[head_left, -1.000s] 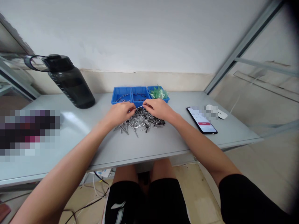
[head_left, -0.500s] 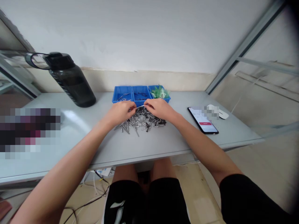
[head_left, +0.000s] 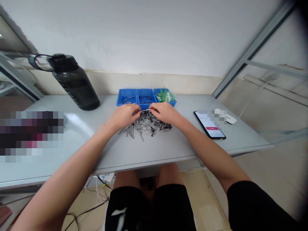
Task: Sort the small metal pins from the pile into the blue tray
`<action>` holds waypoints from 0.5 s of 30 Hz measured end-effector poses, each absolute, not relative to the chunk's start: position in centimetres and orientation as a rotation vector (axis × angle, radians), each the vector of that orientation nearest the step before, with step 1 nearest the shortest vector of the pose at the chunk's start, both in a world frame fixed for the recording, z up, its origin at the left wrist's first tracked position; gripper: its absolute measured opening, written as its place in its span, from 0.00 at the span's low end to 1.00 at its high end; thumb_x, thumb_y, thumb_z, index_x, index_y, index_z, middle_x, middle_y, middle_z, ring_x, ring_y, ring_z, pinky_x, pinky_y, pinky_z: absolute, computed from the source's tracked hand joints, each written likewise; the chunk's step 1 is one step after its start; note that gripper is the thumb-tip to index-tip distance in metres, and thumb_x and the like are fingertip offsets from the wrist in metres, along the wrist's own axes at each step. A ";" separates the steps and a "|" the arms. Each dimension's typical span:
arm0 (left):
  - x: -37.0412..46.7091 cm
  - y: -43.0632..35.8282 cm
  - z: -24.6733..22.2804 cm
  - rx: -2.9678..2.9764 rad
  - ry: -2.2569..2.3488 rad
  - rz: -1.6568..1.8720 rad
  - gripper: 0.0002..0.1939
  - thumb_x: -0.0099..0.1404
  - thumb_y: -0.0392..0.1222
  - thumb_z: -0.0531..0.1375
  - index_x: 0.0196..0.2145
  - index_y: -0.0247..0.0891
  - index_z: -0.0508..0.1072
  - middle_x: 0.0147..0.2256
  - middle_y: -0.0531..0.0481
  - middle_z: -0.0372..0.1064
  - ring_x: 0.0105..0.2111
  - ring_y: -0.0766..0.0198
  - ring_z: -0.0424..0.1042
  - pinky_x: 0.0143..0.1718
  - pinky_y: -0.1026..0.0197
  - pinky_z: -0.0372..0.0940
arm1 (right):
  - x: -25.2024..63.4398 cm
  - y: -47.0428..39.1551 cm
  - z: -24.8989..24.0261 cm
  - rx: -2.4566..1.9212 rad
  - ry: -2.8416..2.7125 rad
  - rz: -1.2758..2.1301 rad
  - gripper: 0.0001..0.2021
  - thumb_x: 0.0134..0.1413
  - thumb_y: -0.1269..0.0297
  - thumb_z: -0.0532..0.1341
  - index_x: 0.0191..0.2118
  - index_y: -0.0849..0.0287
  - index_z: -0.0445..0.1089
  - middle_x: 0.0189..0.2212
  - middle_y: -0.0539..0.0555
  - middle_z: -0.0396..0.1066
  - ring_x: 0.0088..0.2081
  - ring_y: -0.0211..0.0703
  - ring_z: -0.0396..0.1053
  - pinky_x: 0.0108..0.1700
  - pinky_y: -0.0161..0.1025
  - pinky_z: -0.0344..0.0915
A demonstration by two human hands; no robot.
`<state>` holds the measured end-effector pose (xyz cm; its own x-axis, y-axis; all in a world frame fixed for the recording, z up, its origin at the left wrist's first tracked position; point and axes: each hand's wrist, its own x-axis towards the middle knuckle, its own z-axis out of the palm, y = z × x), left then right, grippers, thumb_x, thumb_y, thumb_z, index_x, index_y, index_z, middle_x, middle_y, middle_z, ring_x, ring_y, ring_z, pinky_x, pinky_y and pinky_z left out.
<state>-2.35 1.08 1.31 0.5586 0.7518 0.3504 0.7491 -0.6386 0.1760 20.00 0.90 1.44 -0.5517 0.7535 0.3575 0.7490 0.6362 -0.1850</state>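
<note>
Bottle [head_left: 75,86], one: smoky translucent plastic, black lid, strap loop; upright at the surface's [head_left: 113,150] far left.

Left hand [head_left: 124,115], one: thumb and fingers pinched on one end of the slim rod.

Left tray [head_left: 126,93], one: smooth blue plastic, open-topped; a few silvery pins within.

Heap of fasteners [head_left: 144,123], one: bright, thin metal shanks, some dark pieces mixed in; loose on the surface before the trays. By appearance, sorting is partly done, with much of the lot left here.

Slim rod [head_left: 144,110], one: bright, straight; spans both hands above the heap's rear edge. Too small to identify; possibly a rivet.

Middle tray [head_left: 145,92], one: blue, matching; dark pieces within.

Right hand [head_left: 165,110], one: fingertips pinched on the rod's other end.

Right tray [head_left: 172,104], one: blue; crinkled green packets [head_left: 165,95] rising above its rim.

Phone [head_left: 209,125], one: flat glass, screen lit.
</note>
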 end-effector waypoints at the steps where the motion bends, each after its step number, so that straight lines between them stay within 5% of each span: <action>1: -2.4 1.1 1.3 2.764 1.331 0.625 0.11 0.66 0.41 0.53 0.37 0.38 0.75 0.33 0.49 0.74 0.34 0.59 0.72 0.36 0.59 0.63 | 20.0 0.9 1.5 -1.191 -2.454 0.016 0.10 0.64 0.64 0.52 0.40 0.58 0.71 0.32 0.52 0.74 0.32 0.40 0.66 0.35 0.36 0.52; 15: -2.3 1.1 1.3 2.762 1.338 0.612 0.11 0.66 0.41 0.53 0.37 0.39 0.75 0.34 0.49 0.74 0.35 0.59 0.72 0.36 0.60 0.63 | 19.9 0.7 1.6 -1.221 -2.454 0.038 0.11 0.64 0.64 0.52 0.40 0.58 0.71 0.32 0.52 0.74 0.33 0.40 0.66 0.35 0.36 0.53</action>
